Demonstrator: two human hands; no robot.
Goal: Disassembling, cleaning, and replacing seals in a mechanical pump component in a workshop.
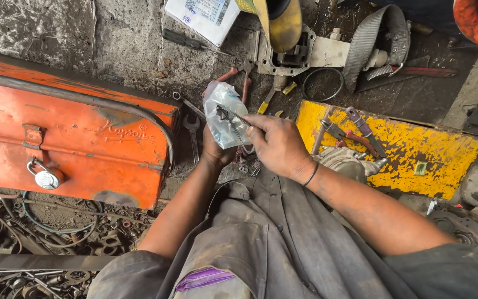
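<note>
My left hand (214,150) holds a small clear plastic bag (223,113) upright from below, just right of the orange toolbox. My right hand (276,145) is closed over the bag's right side, pinching a thin dark wire-like part (233,116) that lies across the bag. A black band circles my right wrist. Both forearms reach forward over my grey trousers (261,243).
An orange metal toolbox (73,133) with a padlock (46,178) fills the left. A yellow chipped box (416,149) with pliers sits at right. Spanners, a screwdriver (186,40), a metal housing (291,58), a wire ring and a white carton (203,16) lie on the grimy floor beyond.
</note>
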